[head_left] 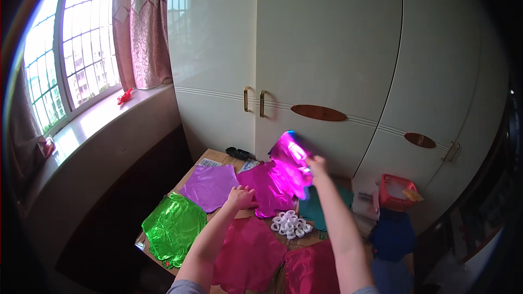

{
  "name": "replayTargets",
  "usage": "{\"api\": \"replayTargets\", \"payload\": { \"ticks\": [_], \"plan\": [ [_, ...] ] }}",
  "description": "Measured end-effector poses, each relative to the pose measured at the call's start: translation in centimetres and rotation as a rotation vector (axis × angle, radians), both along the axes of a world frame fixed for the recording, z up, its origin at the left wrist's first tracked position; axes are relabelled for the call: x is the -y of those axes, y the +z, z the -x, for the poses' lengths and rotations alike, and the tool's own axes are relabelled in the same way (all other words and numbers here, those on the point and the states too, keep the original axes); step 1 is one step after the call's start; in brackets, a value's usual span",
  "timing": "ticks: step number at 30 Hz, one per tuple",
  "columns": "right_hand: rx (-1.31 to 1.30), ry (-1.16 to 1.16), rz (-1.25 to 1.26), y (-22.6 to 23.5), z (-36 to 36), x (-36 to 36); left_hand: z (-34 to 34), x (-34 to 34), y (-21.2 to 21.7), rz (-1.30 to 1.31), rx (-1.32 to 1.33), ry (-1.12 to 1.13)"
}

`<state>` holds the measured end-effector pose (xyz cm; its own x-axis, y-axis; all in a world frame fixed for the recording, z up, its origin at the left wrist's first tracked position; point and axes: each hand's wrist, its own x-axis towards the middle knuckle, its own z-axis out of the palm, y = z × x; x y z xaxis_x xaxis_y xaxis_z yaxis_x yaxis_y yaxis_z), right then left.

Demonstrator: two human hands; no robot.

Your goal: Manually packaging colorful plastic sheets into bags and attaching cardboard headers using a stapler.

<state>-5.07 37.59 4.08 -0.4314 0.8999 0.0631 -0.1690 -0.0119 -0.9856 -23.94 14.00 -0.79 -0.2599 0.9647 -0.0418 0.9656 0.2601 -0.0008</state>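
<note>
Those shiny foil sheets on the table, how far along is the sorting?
Done, it seems: separate foil piles lie on the table, green, purple, pink and teal. In hand: the right hand lifts a magenta sheet while the left hand presses the magenta pile. Left: that pile looks thick, but its count is unclear.

My right hand (316,164) blurs at the fingers where it grips the magenta foil sheet (291,158); sheet's raised edge smeared, shape unclear. My left hand (239,197) covers part of the flat magenta sheet (267,185) beneath it. My right forearm hides most of the teal sheet (313,209). Red sheets (248,256) run off the lower edge. Worktop (218,158) mostly buried under foil. White rings (291,224) too small to count. Contents of red basket (396,190) unreadable.
</note>
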Motion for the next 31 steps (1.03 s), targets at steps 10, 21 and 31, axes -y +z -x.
{"api": "replayTargets", "payload": {
  "ticks": [10,21,31],
  "plan": [
    [0.022,-0.514,-0.963,14.7,-0.7,9.9,-0.6,0.6,0.0,-0.046,0.056,-0.017],
    [0.493,0.045,-1.852,2.0,13.5,19.1,3.5,14.0,-0.9,-0.572,0.098,0.487],
    [0.620,0.762,-1.509,-6.9,17.3,25.5,3.4,20.6,-0.4,-0.149,0.184,0.563]
  ]
}}
